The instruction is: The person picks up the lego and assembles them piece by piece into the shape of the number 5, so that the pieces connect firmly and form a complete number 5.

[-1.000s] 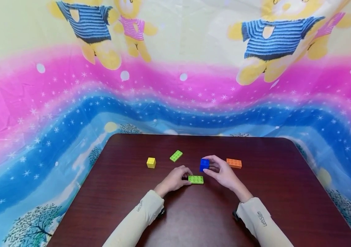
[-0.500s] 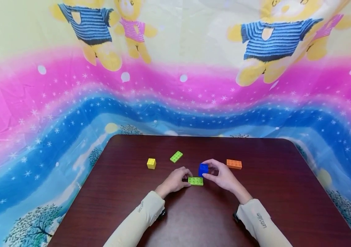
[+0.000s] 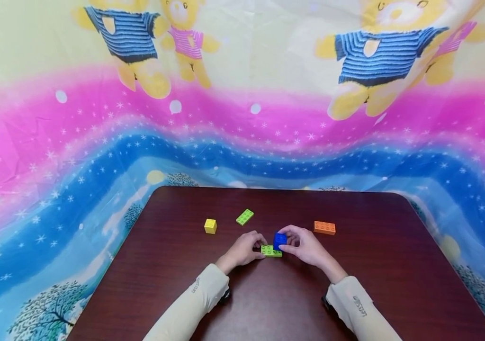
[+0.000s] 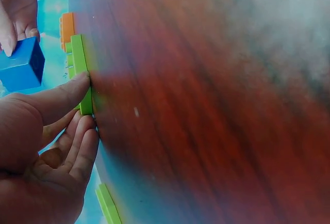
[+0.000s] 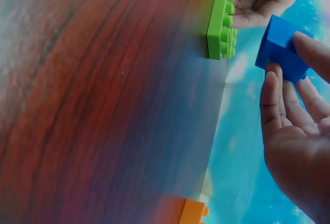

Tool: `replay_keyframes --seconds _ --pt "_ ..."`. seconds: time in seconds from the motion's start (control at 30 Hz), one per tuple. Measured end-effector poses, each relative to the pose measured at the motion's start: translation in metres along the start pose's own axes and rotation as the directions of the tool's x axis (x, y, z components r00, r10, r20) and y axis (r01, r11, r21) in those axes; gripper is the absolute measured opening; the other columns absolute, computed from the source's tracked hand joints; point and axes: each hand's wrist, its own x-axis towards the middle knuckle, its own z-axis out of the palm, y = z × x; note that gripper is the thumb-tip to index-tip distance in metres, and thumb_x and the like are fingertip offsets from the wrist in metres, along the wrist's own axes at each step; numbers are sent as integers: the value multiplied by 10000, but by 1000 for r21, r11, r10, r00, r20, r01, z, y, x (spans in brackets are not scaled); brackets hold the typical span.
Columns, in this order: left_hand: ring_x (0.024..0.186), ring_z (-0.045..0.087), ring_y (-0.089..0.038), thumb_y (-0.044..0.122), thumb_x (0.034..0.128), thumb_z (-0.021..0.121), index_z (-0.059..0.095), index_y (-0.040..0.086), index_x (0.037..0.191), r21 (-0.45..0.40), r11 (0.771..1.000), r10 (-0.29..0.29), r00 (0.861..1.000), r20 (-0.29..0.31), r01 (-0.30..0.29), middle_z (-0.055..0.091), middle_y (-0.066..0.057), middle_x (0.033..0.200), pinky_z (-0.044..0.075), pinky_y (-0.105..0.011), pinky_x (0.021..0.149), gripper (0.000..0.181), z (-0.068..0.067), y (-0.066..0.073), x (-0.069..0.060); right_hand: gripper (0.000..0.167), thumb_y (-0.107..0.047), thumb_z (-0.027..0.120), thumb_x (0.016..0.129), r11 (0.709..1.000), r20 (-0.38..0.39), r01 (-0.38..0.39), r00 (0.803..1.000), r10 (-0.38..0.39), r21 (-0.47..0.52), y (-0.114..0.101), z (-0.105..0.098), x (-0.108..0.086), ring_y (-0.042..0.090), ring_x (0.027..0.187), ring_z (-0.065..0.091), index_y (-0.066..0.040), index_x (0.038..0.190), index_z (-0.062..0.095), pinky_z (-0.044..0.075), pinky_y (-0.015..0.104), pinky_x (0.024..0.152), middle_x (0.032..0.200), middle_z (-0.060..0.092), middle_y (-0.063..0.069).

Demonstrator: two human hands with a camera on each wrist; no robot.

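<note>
A flat green building brick (image 3: 268, 253) with studs on top lies on the table in front of me. My left hand (image 3: 244, 248) pinches its left end between thumb and fingers, as the left wrist view also shows. My right hand (image 3: 308, 245) grips a blue cube-shaped brick (image 3: 279, 241) between thumb and fingertips. In the right wrist view the blue brick (image 5: 283, 48) hangs slightly tilted above the level of the green brick's studs (image 5: 227, 21), apart from them.
Farther back on the brown table (image 3: 268, 303) lie a yellow cube brick (image 3: 210, 226) at left, a second green brick (image 3: 245, 217) in the middle and an orange brick (image 3: 325, 228) at right. A patterned cloth (image 3: 242, 142) hangs behind the table.
My right hand has brought the blue brick toward me and slightly left, from behind the green brick to over its right part. The left hand keeps its hold on the green brick.
</note>
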Motion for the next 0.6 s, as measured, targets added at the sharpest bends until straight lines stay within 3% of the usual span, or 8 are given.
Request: replay_keyframes --seconds 0.6 --pt "914 643 -151 163 853 869 747 92 1082 -8 1000 -1 1000 2 1 661 -50 987 543 -228 842 269 3 -2 1 352 -156 810 908 1000 50 7 999 -6 -26 11 8 8 160 838 636 -146 1232 675 568 312 777 1001 697 23"
